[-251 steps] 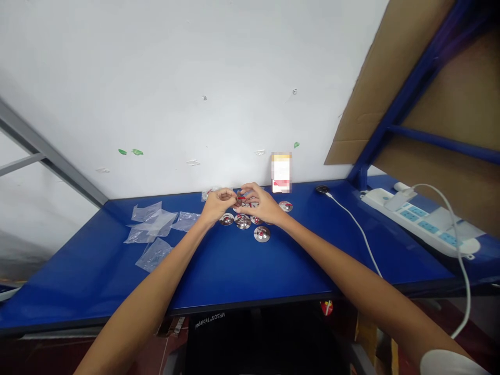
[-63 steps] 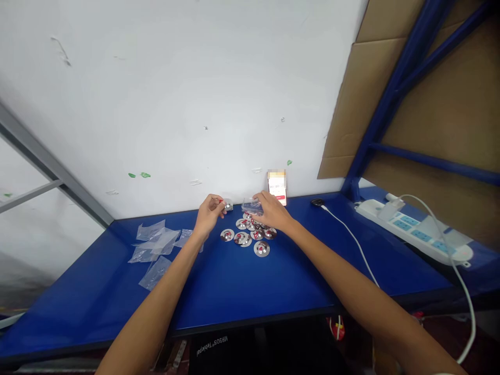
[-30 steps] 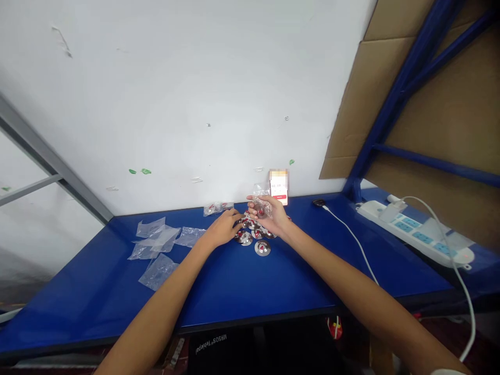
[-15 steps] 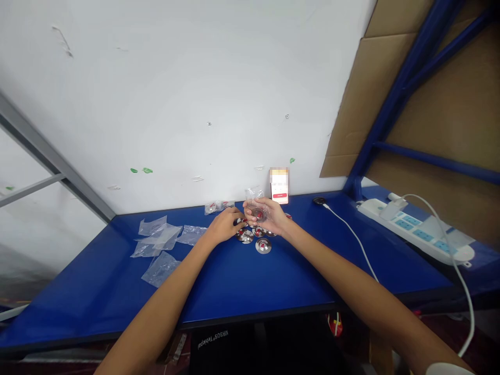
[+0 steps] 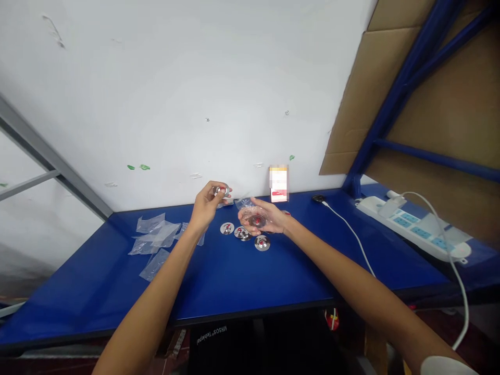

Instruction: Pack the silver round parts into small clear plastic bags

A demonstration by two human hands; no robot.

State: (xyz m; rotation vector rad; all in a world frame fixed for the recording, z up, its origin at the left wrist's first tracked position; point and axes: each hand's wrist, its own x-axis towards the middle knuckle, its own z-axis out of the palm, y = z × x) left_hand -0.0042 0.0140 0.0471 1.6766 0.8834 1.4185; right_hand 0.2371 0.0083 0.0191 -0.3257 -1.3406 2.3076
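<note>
1. Pinching one metal disc between thumb and fingers of the left hand, raised off the table and slightly tilted.
2. Cupping one clear bag in the right hand, palm up, thumb lifted, fingers curled loosely beneath. Shows one bagged disc over those fingers – seemingly inside the plastic.
3. Places the clear bag at four o'clock from the metal disc, near but apart. Runs the bag's long axis from the right palm toward ten or eleven o'clock, roughly at the left hand. Cannot tell the mouth end from the sealed one. Gives a round disc no long axis.
4. Puts the right hand nearer to the loose discs, scattered between six and nine o'clock from that hand.
5. Counts at least four loose discs, two overlapping – with more partly hidden behind the right hand.
6. Counts at least five flattened bags, between seven and nine o'clock from the left hand.
7. Counts one phone at one o'clock from the right hand and one power strip at three.
</note>
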